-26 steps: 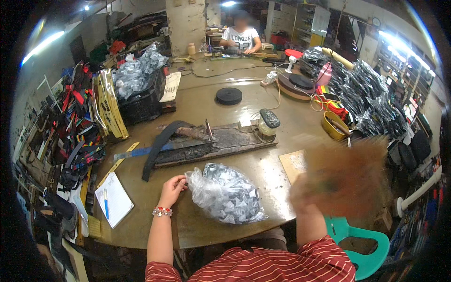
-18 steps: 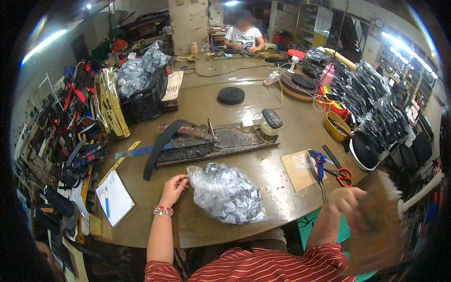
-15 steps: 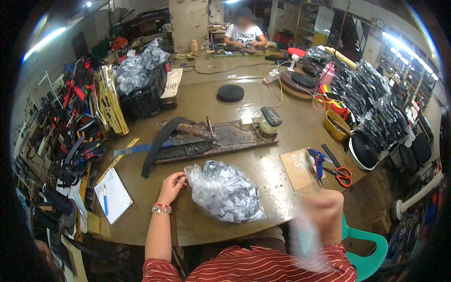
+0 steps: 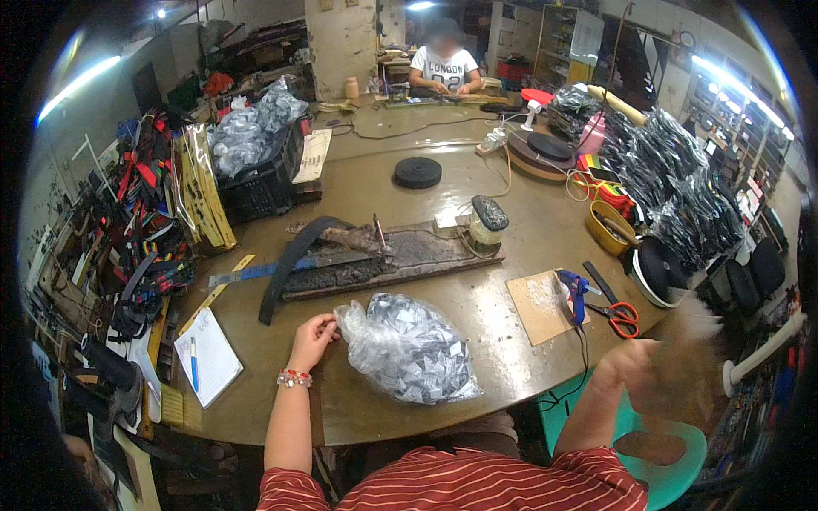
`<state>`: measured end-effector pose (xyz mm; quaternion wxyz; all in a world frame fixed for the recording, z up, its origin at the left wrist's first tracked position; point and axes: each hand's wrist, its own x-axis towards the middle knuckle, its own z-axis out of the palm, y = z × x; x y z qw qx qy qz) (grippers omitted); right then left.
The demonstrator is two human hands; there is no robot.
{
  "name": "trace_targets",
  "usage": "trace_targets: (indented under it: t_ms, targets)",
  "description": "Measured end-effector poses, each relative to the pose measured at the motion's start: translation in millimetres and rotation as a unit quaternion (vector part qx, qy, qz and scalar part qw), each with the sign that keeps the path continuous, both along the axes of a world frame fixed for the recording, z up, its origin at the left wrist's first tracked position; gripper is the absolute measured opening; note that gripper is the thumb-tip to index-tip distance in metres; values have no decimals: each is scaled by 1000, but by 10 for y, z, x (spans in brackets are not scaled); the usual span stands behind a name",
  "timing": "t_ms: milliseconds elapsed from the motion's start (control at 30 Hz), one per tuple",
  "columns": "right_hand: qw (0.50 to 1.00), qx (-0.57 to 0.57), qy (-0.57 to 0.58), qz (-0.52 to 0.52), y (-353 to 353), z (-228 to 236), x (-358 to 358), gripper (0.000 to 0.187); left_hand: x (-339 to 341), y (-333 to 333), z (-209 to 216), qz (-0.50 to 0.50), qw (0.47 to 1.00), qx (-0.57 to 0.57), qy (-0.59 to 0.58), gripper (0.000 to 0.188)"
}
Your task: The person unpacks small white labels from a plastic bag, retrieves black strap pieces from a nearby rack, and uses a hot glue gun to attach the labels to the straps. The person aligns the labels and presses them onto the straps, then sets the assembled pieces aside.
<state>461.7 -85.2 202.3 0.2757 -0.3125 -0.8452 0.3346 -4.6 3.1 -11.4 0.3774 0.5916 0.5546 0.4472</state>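
Observation:
A clear plastic bag packed with small grey-and-white pieces lies at the table's near edge. At its gathered left end is my left hand, with fingers curled in and fingertips on the plastic. My right hand is raised off the table's right edge, above a green plastic chair. A thin, see-through sheet, smeared by motion, trails from its closed fingers; its exact kind is unclear. Left of the right hand, a blue glue gun stands on a brown board, beside orange-handled scissors.
Beyond the bag sits a dark wooden board with a black strap across it. A notepad with a pen is at left. A black webbing roll lies mid-table. Bagged goods pile at right; a person sits opposite.
My right hand has swung outward to the right, carrying the see-through sheet from near my body past the table edge. My left hand and the filled bag have stayed in place.

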Motion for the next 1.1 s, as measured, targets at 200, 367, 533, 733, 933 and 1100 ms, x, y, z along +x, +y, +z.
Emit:
trace_targets:
  t_ms: [200,367,533,733,933,1100]
  targets:
    - [979,-73,-183,-58,84,-91,-51,69,14,-7,36,-6,1000,7,9,24]
    - [982,-19,179,56,161,-200,53,51,47,-38,113,2,1000,-4,29,24]
    - [980,131,-7,-148,336,-190,-52,60,54,-44,145,-4,1000,-12,22,24]
    - [998,13,-29,-49,342,-235,-463,49,24,-27,82,-9,1000,1,4,24]
    - [905,-79,410,85,303,-372,-383,54,20,-14,65,-10,1000,1,0,24]
    - [913,-145,376,-65,296,-538,-502,59,37,-24,117,-8,1000,-17,-3,24]
